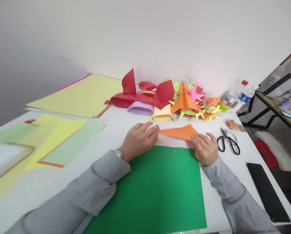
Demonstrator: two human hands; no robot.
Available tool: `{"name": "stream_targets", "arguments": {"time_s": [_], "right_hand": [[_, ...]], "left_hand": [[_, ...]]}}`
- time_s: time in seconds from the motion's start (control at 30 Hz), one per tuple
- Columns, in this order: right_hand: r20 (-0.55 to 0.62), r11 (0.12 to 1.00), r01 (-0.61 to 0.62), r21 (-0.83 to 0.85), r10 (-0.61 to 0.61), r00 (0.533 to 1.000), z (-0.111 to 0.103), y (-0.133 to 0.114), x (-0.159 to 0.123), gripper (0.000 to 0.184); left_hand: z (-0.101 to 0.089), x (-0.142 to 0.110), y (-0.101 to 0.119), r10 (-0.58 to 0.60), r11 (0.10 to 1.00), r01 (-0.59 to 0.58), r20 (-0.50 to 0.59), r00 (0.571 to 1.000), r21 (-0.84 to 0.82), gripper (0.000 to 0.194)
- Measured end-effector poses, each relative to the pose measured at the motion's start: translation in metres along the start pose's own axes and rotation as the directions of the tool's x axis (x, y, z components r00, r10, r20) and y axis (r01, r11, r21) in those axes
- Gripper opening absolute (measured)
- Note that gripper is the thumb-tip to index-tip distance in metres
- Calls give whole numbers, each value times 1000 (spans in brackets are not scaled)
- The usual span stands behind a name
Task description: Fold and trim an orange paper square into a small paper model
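A folded piece of orange paper [181, 132] is held between my hands, just above the far edge of the green sheet [157, 188]. My left hand [141, 140] pinches its narrow left end, fingers closed together. At the wider right end, my right hand [205, 148] grips a corner between thumb and fingers. Behind the orange paper lie folded paper shapes: red curled pieces [163, 94], a cream paper loop [162, 114], a lilac loop [140, 109] and an orange folded paper figure [184, 99].
Black-handled scissors [228, 141] lie right of my right hand, with a black phone-like slab [267, 191] nearer the table edge. Two plastic bottles [242, 97] stand at the back right. Yellow sheets [79, 94] and light green paper [74, 143] spread over the left side.
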State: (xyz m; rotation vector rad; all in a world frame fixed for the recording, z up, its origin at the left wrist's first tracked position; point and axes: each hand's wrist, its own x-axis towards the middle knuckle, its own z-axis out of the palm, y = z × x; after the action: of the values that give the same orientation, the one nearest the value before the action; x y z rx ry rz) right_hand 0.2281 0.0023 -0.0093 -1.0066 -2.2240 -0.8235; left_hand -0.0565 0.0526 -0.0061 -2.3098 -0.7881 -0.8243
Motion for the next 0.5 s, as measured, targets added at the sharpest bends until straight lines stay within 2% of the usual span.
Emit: {"name": "stream_targets", "arguments": {"time_s": [0.1,0.2,0.27,0.3,0.33,0.37,0.4,0.43,0.47,0.5], "right_hand": [[-5,1000,-16,4,16,1000,0,4,-2,38],[-24,998,-61,10,62,998,2,11,-4,38],[-42,995,-98,10,99,994,3,13,-4,38],[-48,994,-106,13,106,993,4,13,-3,39],[-51,995,-101,20,102,993,4,11,-3,39],[-52,996,-84,33,85,995,4,8,-2,39],[-51,997,-55,49,57,997,4,5,-1,40],[-52,998,-24,65,27,998,3,1,0,39],[-53,997,7,81,-3,999,2,-3,1,39],[-51,995,38,94,-33,998,1,-7,1,38]], "left_hand": [[0,-2,-7,-54,998,54,27,998,-20,18],[0,-4,-9,-228,966,234,65,972,-115,20],[-1,-2,-2,-406,871,418,102,908,-258,22],[-2,0,3,-506,779,524,148,850,-344,24],[-3,3,10,-592,651,620,219,776,-438,25],[-5,6,17,-637,475,710,353,685,-520,26],[-7,10,25,-620,259,777,518,589,-573,29],[-9,14,32,-557,16,807,664,498,-591,34],[-12,18,38,-482,-204,792,763,431,-576,39],[-13,21,42,-400,-377,757,831,387,-534,41]]}}
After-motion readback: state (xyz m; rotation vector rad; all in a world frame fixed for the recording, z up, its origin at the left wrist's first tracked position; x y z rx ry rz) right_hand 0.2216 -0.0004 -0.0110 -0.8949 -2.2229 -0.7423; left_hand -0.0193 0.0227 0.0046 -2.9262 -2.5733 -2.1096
